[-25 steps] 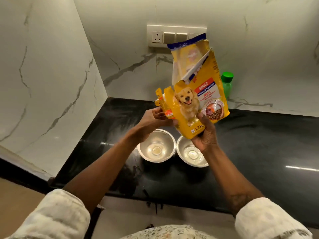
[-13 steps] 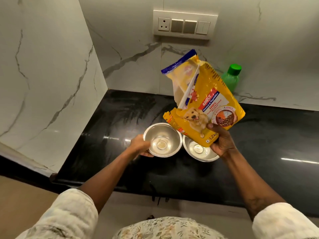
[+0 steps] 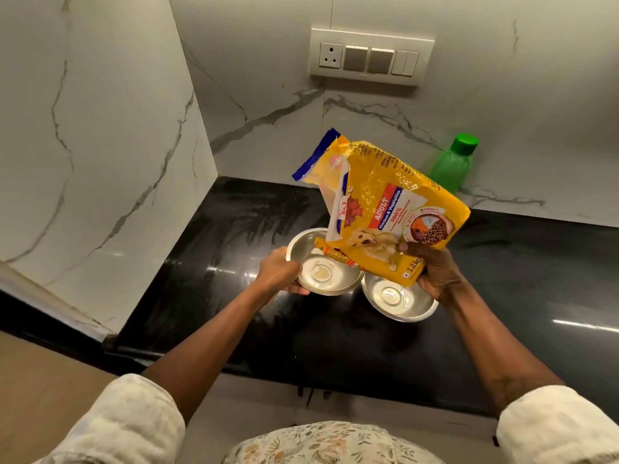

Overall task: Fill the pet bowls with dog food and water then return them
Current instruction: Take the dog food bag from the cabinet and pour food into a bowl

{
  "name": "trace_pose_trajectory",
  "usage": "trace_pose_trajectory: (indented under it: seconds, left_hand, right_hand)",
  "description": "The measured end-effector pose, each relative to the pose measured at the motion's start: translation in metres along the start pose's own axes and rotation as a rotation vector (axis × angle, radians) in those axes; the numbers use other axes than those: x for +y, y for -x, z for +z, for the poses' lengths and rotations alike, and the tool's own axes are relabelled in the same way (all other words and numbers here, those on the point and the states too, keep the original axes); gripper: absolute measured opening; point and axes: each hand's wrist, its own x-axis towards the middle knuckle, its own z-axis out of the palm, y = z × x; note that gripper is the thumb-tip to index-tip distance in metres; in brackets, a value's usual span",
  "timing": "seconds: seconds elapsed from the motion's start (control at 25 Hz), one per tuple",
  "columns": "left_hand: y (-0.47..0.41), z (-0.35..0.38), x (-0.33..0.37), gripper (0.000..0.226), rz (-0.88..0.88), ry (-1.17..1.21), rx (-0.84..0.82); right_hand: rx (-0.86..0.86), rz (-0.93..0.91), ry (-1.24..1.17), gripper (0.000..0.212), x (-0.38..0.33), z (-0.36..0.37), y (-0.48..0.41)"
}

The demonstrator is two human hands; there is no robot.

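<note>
Two empty steel pet bowls stand side by side on the black counter (image 3: 234, 222). My left hand (image 3: 278, 274) grips the rim of the left bowl (image 3: 323, 277) from its left side. The right bowl (image 3: 398, 301) sits beside it, partly hidden by the bag. My right hand (image 3: 435, 272) holds a yellow dog food bag (image 3: 385, 202) by its bottom corner, tilted left over both bowls, its blue-edged top pointing up and left. No food shows in either bowl.
A green plastic bottle (image 3: 452, 165) with a green cap stands against the marble back wall, behind the bag. A switch panel (image 3: 370, 56) is mounted on the wall above. A marble side wall closes the counter's left end. The counter's front edge (image 3: 301, 380) is near my body.
My left hand let go of the bag and moved down to grip the left bowl. The bag, now held only by my right hand, has tilted further to the left over the bowls.
</note>
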Motion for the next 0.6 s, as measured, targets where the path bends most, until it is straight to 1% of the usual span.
trace_pose_trajectory:
  seconds: [0.24, 0.4, 0.52, 0.6]
  left_hand:
    - [-0.009, 0.007, 0.002, 0.036, -0.023, 0.043, 0.013]
    - [-0.013, 0.013, 0.001, 0.036, -0.01, 0.068, -0.01]
    - [-0.015, 0.018, 0.002, 0.031, -0.002, 0.084, -0.015]
    - [-0.015, 0.02, 0.004, 0.032, -0.006, 0.095, -0.033]
  right_hand:
    - [0.01, -0.013, 0.018, 0.06, -0.004, -0.015, -0.007]
    - [0.012, 0.013, 0.05, 0.069, -0.009, -0.022, -0.015]
    - [0.019, 0.016, 0.045, 0.071, -0.011, -0.027, -0.02]
    - [0.013, 0.011, 0.054, 0.072, -0.012, -0.028, -0.022]
